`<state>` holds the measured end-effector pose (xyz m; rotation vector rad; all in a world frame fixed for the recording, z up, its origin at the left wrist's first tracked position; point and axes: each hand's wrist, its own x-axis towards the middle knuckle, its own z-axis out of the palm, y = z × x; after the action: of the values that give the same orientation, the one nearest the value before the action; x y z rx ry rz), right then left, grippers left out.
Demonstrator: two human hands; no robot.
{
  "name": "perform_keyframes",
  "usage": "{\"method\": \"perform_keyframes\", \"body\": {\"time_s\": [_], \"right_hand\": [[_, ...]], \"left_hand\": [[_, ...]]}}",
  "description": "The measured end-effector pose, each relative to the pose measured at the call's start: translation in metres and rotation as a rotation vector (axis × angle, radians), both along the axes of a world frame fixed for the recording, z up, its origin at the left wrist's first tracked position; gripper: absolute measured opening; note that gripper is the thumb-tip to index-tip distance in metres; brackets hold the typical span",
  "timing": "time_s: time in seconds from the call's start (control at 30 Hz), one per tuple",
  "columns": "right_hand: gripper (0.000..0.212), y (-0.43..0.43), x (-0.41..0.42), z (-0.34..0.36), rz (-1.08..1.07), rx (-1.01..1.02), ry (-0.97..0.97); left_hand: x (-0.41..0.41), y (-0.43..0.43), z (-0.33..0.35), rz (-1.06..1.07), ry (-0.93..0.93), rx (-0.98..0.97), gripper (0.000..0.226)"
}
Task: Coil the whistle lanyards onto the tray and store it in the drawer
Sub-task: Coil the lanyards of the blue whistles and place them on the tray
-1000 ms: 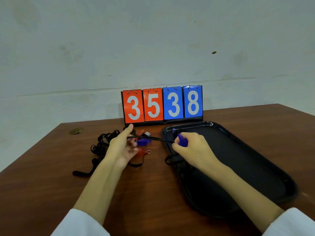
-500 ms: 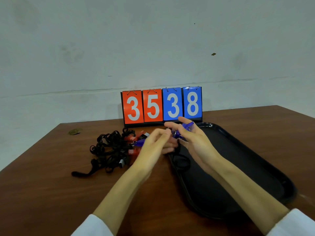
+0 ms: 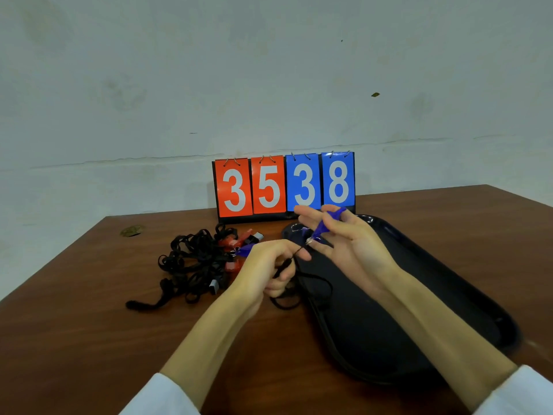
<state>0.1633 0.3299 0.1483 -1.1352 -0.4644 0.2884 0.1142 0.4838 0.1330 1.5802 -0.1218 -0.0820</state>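
Holding the blue whistle [image 3: 324, 225] is the right hand [image 3: 356, 250]: palm turned up and to the left, fingers mostly extended, whistle pinched between them w/ its metal ring end pointing down-left. Hand is raised above the far-left corner of the tray [image 3: 434, 295].

The black lanyard [image 3: 314, 284] runs from the ring to the left hand [image 3: 266, 265], which pinches the cord between thumb and forefinger. Its remaining fingers are curled under and the back of the hand faces up. Below that grip the lanyard hangs in a loose loop, which crosses the tray's left rim, part on the tray, part on the table [image 3: 89, 339].

Both hands are close together, fingertips nearly meeting. Forearms are bare, w/ white sleeves [image 3: 161, 396] at the frame bottom.

Tray: black, oval, shallow, lying on the table's right half.

Left of the hands is a tangled pile [image 3: 191, 262] of black lanyards on the table, w/ red whistles [image 3: 229, 242] at its right side. A 2nd blue whistle shows partly behind the left hand.

Behind, at the table's far edge: flip scoreboard [image 3: 284, 187], red 35, blue 38. A small brass-coloured disc [image 3: 131, 231] sits at the far-left corner.

Table: dark brown wood. Wall [image 3: 269, 70]: off-white, stained, w/ a horizontal crack line.
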Motion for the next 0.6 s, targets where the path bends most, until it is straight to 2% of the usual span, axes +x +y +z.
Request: {"method": "perform_keyframes", "body": {"time_s": [0.1,0.2,0.33,0.47,0.6], "right_hand": [[0.019,-0.002,0.001,0.0,0.029,-0.017,0.012],[0.014,0.003,-0.004,-0.002,0.034,-0.074,-0.009],[0.018,0.004,-0.004,0.0,-0.071,-0.105,-0.006],[0.02,0.005,-0.006,0.0,-0.055,-0.103,0.004],[0.022,0.014,-0.008,-0.011,-0.108,-0.167,0.083]], "left_hand": [[0.004,-0.004,0.0,0.101,0.017,0.068,0.039],[0.009,-0.009,-0.001,0.194,-0.007,-0.076,0.031],[0.004,-0.008,-0.003,0.108,-0.141,0.009,0.022],[-0.001,-0.011,-0.004,0.032,-0.074,-0.064,0.023],[-0.002,-0.012,-0.002,0.132,-0.139,-0.023,0.021]]}}
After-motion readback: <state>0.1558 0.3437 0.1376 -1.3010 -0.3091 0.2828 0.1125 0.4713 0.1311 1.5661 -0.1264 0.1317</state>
